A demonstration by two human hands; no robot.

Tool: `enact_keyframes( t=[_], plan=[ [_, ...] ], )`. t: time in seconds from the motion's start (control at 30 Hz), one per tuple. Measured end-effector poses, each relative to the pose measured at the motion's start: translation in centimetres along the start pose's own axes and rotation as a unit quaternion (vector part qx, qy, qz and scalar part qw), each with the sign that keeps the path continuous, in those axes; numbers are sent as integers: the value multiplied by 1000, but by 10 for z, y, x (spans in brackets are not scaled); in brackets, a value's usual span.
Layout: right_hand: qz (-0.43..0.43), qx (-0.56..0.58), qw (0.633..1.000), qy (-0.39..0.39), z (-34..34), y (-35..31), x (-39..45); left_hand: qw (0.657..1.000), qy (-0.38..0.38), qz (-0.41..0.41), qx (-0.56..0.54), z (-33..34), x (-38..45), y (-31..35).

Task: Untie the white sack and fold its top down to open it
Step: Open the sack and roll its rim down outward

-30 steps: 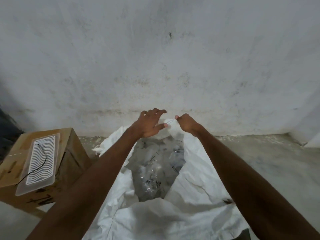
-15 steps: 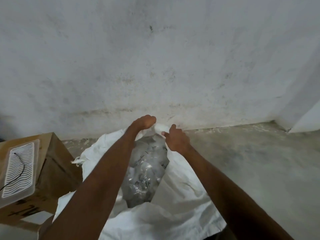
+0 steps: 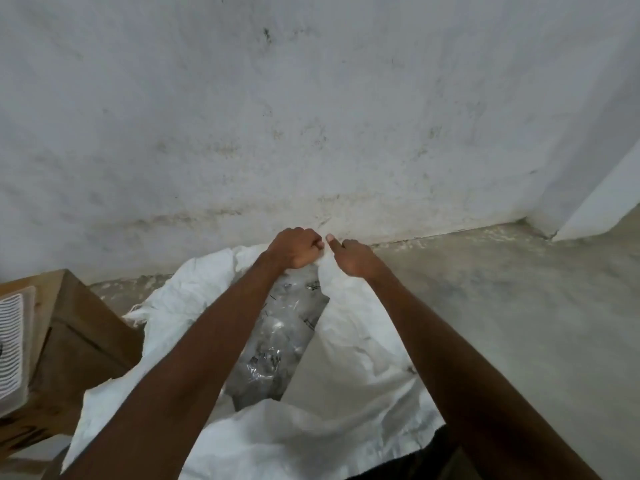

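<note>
Both hands grip the far rim of the white sack (image 3: 349,341) at the foot of a wall (image 3: 311,116): the left hand (image 3: 296,249) fisted on the fabric, the right hand (image 3: 353,259) just beside it pinching the edge, clear plastic (image 3: 277,341) showing below them.

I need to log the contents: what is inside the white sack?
The sack holds crumpled clear plastic bags with dark markings. What lies beneath them, and deeper down, is covered.

Grey concrete floor (image 3: 485,289) meeting wall; white sack (image 3: 346,341) standing on it, brown cardboard box (image 3: 79,341) just beside.
</note>
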State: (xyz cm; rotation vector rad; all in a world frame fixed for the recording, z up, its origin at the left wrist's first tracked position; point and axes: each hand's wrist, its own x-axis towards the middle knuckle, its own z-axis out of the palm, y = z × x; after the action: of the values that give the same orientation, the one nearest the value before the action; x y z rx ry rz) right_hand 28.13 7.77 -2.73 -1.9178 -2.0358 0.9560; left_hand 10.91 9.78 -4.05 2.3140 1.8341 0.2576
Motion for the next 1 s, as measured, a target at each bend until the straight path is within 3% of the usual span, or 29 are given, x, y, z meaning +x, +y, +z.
enact_keyframes(
  t=[0.07,0.1,0.2,0.27,0.4,0.5,0.57,0.63,0.7,0.77,0.87,0.93,1.0],
  plan=[
    [-1,-140,988,64,15,7,-13,996,-22,-75,32,1,7,-2],
    [7,-154,985,83,22,9,-19,994,-37,-100,34,1,11,-4],
    [34,-43,994,95,28,15,-21,990,-74,-122,-12,-2,19,-4],
    [48,71,993,84,20,20,-10,994,-74,-77,-12,-4,17,2],
    [68,287,954,-56,-9,26,5,987,-65,125,-83,-1,-4,30],
    [93,367,919,-112,-25,30,2,979,-89,133,-127,-1,-6,45],
    [89,300,944,-100,-26,28,-8,986,-89,109,-86,0,-2,47],
    [58,132,989,-16,-17,28,-26,995,-71,69,-8,0,1,45],
    [55,14,997,49,-4,30,-46,996,-45,22,69,1,6,42],
    [79,21,993,80,4,33,-57,994,-55,-5,94,2,10,45],
    [103,150,978,104,2,43,-52,995,-93,-10,29,7,15,50],
    [114,321,938,63,-6,46,-48,995,-93,32,-16,7,12,53],
    [106,455,884,9,-15,47,-46,981,-109,125,-103,0,5,61]
  ],
)
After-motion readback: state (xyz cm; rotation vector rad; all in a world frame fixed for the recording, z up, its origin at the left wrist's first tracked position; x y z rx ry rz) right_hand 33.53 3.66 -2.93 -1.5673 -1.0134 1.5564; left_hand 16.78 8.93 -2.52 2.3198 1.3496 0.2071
